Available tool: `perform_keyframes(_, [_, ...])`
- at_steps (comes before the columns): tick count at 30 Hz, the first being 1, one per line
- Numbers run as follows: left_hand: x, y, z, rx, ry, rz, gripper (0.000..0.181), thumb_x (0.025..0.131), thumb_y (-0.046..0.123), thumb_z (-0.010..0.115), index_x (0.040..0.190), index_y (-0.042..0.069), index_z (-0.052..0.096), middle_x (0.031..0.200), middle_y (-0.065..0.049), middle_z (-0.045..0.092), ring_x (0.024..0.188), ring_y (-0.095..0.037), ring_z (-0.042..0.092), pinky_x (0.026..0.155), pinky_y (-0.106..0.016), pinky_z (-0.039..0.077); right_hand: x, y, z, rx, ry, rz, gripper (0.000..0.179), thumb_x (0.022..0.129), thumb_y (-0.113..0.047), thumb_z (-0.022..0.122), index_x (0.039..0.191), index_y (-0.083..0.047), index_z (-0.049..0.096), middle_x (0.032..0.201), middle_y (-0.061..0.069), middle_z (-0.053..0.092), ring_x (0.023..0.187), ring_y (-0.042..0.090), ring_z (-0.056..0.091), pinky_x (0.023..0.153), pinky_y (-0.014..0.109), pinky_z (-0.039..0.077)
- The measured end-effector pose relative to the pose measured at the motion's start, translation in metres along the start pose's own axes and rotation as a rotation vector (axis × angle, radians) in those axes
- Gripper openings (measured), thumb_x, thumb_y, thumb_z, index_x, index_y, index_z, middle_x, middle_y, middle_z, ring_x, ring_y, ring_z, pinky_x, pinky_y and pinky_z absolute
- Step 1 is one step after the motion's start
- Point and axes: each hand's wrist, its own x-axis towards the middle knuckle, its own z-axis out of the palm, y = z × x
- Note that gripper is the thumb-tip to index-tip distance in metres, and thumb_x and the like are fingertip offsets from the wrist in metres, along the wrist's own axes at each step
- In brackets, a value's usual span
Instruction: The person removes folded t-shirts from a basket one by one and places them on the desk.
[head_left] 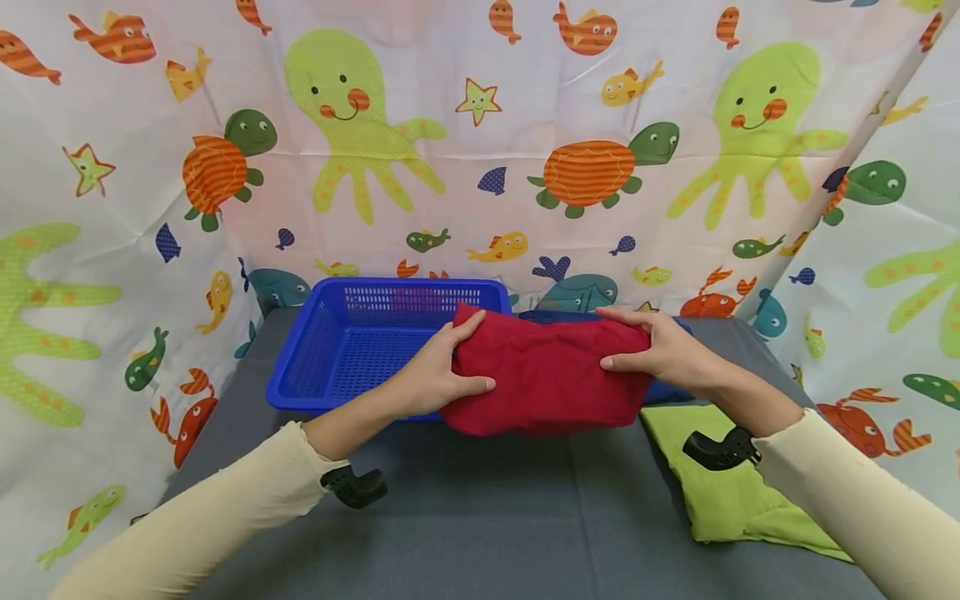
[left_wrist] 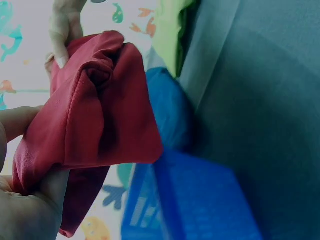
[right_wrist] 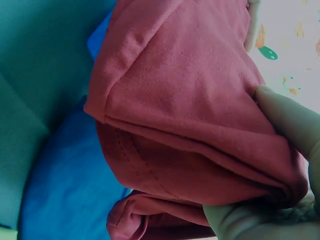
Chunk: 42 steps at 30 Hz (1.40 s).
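Note:
A folded red garment [head_left: 551,375] hangs in the air above the grey table, held between both hands. My left hand [head_left: 435,371] grips its left end, thumb on the near face. At the other end my right hand [head_left: 660,350] pinches it the same way. Close up in the left wrist view, the red cloth [left_wrist: 95,110] shows rolled layers at its end. In the right wrist view a stitched hem [right_wrist: 135,155] runs along the folded red fabric, and the thumb presses on top of it.
A blue plastic basket [head_left: 281,367] stands behind the left hand. Behind the garment lies blue cloth [head_left: 663,390], mostly hidden. A folded lime-green garment [head_left: 720,492] lies on the grey table [head_left: 480,542] at right, under the right forearm. A sea-animal printed curtain [head_left: 480,192] surrounds the table.

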Motion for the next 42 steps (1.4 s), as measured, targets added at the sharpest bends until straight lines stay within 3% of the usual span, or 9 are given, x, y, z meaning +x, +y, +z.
perform_keyframes(5, [0.003, -0.003, 0.017, -0.027, -0.031, 0.003, 0.093, 0.089, 0.019, 0.074, 0.163, 0.013, 0.018, 0.155, -0.021, 0.032, 0.131, -0.034, 0.049, 0.092, -0.039, 0.059, -0.009, 0.012, -0.006, 0.014, -0.009, 0.040, 0.084, 0.090, -0.018, 0.078, 0.160, -0.014, 0.032, 0.110, 0.017, 0.069, 0.086, 0.020, 0.075, 0.076, 0.033, 0.063])
perform_keyframes(14, [0.010, -0.003, 0.046, -0.064, -0.075, 0.002, 0.094, 0.089, 0.017, 0.075, 0.163, 0.011, 0.018, 0.146, -0.020, 0.039, 0.130, -0.031, 0.049, 0.092, -0.037, 0.059, -0.027, 0.033, -0.016, 0.030, -0.054, 0.051, 0.085, 0.092, -0.016, 0.074, 0.161, -0.008, 0.026, 0.112, 0.018, 0.068, 0.089, 0.019, 0.074, 0.077, 0.034, 0.063])
perform_keyframes(23, [0.016, -0.014, 0.081, -0.066, -0.100, -0.017, 0.096, 0.088, 0.018, 0.076, 0.163, 0.012, 0.017, 0.154, -0.019, 0.033, 0.138, -0.030, 0.039, 0.102, -0.043, 0.053, -0.036, 0.064, -0.025, 0.066, -0.102, 0.043, 0.083, 0.094, -0.013, 0.071, 0.161, -0.006, 0.022, 0.114, 0.010, 0.069, 0.094, 0.018, 0.074, 0.078, 0.034, 0.063])
perform_keyframes(31, [0.012, -0.025, 0.104, 0.003, -0.117, 0.002, 0.100, 0.086, 0.017, 0.077, 0.163, 0.009, 0.014, 0.158, -0.019, 0.028, 0.144, -0.031, 0.032, 0.112, -0.046, 0.045, -0.041, 0.097, -0.010, 0.094, -0.142, 0.051, 0.088, 0.094, -0.014, 0.070, 0.161, -0.001, 0.016, 0.134, 0.028, 0.056, 0.103, 0.012, 0.068, 0.083, 0.033, 0.061])
perform_keyframes(36, [0.004, -0.036, 0.118, 0.042, -0.123, 0.034, 0.101, 0.086, 0.017, 0.078, 0.163, 0.008, 0.014, 0.162, -0.017, 0.025, 0.148, -0.028, 0.030, 0.117, -0.046, 0.040, -0.044, 0.109, 0.002, 0.100, -0.162, 0.086, 0.092, 0.093, -0.015, 0.072, 0.162, -0.001, 0.013, 0.140, 0.030, 0.050, 0.108, 0.014, 0.064, 0.085, 0.030, 0.060])
perform_keyframes(42, [-0.005, -0.053, 0.132, 0.054, -0.163, -0.026, 0.106, 0.083, 0.017, 0.081, 0.162, 0.002, 0.012, 0.158, -0.018, 0.030, 0.144, -0.027, 0.036, 0.118, -0.044, 0.039, -0.047, 0.120, 0.012, 0.055, -0.195, 0.114, 0.094, 0.090, -0.018, 0.076, 0.162, -0.004, 0.017, 0.144, 0.026, 0.047, 0.117, 0.022, 0.058, 0.086, 0.025, 0.057])
